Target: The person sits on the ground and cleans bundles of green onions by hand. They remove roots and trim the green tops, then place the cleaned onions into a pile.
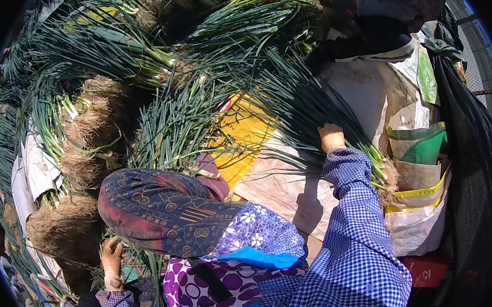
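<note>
A long bunch of green onions [316, 102] lies slantwise over pale woven sacking, its pale stems and roots at the lower right. My right hand [332, 138], in a tan-orange glove, is closed on the near side of its leaves; the fingertips are hidden. My left hand [112, 256], gloved alike, is low on the left beside my bent knee, with fingers curled; whether they hold anything is unclear. Close to it is a thick clump of onion roots [62, 225]. Loose green onions [174, 125] lie beyond my patterned trouser leg.
More onion bunches [118, 54] are heaped at the left and far side. A yellow printed sack [240, 140] lies in the middle. Upright sacks [417, 203] and dark netting [472, 129] line the right. Another person's shoe [374, 46] is at the upper right, near a red box [426, 271] lower down.
</note>
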`<action>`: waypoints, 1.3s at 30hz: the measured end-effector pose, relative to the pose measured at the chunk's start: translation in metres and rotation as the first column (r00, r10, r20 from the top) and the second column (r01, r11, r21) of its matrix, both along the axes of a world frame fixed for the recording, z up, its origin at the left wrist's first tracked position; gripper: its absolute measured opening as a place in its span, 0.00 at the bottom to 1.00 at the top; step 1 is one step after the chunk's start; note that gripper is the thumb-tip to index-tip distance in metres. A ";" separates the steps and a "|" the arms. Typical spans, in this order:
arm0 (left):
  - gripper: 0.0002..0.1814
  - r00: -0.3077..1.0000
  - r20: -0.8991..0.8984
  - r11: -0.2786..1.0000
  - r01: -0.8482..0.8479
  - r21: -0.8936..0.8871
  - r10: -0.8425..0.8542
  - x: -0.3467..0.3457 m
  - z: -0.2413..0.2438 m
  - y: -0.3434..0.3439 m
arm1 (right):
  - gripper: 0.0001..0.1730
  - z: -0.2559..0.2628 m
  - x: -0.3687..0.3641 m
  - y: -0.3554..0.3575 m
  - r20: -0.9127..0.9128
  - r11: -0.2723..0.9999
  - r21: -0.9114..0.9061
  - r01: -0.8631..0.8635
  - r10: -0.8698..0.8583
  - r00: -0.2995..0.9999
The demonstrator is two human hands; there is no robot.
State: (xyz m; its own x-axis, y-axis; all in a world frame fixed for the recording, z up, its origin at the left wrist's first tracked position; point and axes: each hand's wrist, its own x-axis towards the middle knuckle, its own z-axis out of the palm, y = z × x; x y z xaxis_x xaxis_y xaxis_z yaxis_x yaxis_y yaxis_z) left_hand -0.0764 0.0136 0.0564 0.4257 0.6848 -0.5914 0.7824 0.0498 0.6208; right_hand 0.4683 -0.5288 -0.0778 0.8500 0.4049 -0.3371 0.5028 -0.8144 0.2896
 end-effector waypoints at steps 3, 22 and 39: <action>0.18 0.999 -0.051 1.000 -0.008 -0.004 0.008 0.002 0.003 -0.004 | 0.14 0.011 0.012 -0.010 -0.159 0.999 -0.046 -0.020 0.012 0.987; 0.16 0.999 -0.001 0.999 0.039 0.010 -0.039 0.004 -0.012 0.010 | 0.07 0.033 0.006 -0.059 -0.691 0.160 0.561 0.812 -0.449 0.566; 0.19 0.995 0.063 0.997 0.072 0.002 -0.072 0.044 0.030 0.007 | 0.10 0.105 0.046 0.028 -0.394 0.451 0.728 0.517 -0.341 0.853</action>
